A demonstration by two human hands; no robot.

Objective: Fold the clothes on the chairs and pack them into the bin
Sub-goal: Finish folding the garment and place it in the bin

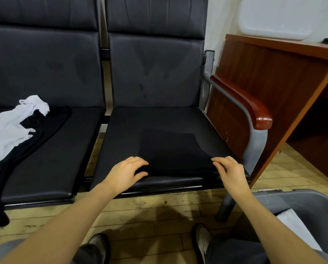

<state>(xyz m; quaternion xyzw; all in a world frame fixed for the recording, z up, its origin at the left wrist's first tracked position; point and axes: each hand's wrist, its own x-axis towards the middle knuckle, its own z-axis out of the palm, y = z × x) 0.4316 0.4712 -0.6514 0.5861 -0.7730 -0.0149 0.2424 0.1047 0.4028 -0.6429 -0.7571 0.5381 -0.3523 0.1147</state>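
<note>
Head cam: the folded black garment [170, 149] lies at the front edge of the right seat [121, 134], long side running left-right along that edge. My left hand [128, 173] curls over its near-left corner, my right hand [230, 171] pinches the near-right corner, so they're apart, one each end. The bin [315, 202] sits low to my right with something white already inside, so the right hand's closer. Only the wooden armrest [250, 103] stands between. White shirt [8, 128] and black trousers [35, 138] wait unfolded on the left seat [64, 149].
</note>
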